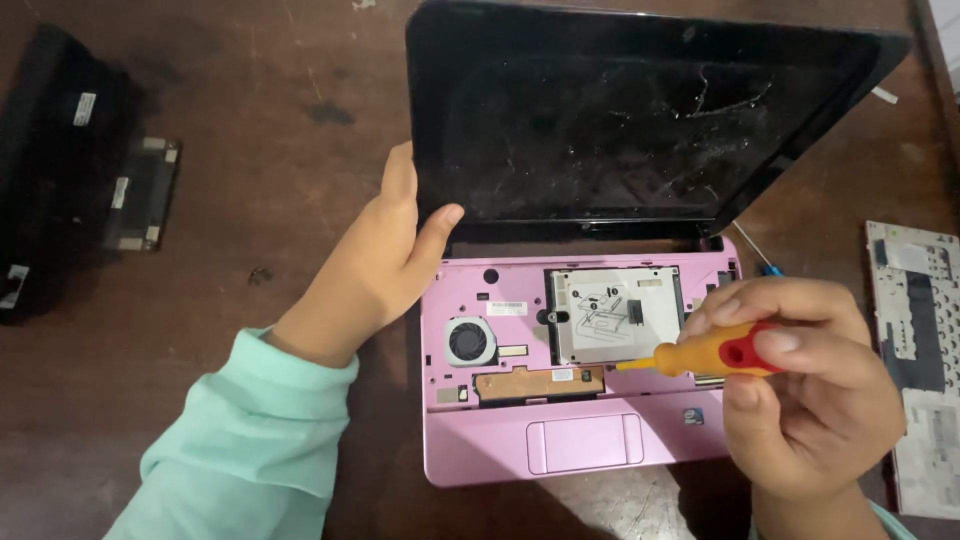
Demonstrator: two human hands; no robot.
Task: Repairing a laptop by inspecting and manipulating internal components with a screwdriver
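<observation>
Left hand (375,265) clasping glossy cracked screen (620,110) edge of pink plastic laptop (580,445) on dark wooden counter (250,130). Right hand (810,385), fingers closed around orange-handled screwdriver (715,352), over exposed metal drive plate (615,315).

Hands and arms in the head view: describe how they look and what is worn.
Both hands are bare: no gloves, rings or watch visible. The left hand comes out of a loose, mint-green long sleeve bunched at the wrist. The right hand shows only a sliver of the same green at the frame's bottom edge.

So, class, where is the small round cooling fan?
Head view: the small round black cooling fan sits at the open pink laptop's left, beside the silver metal drive cover.
</observation>
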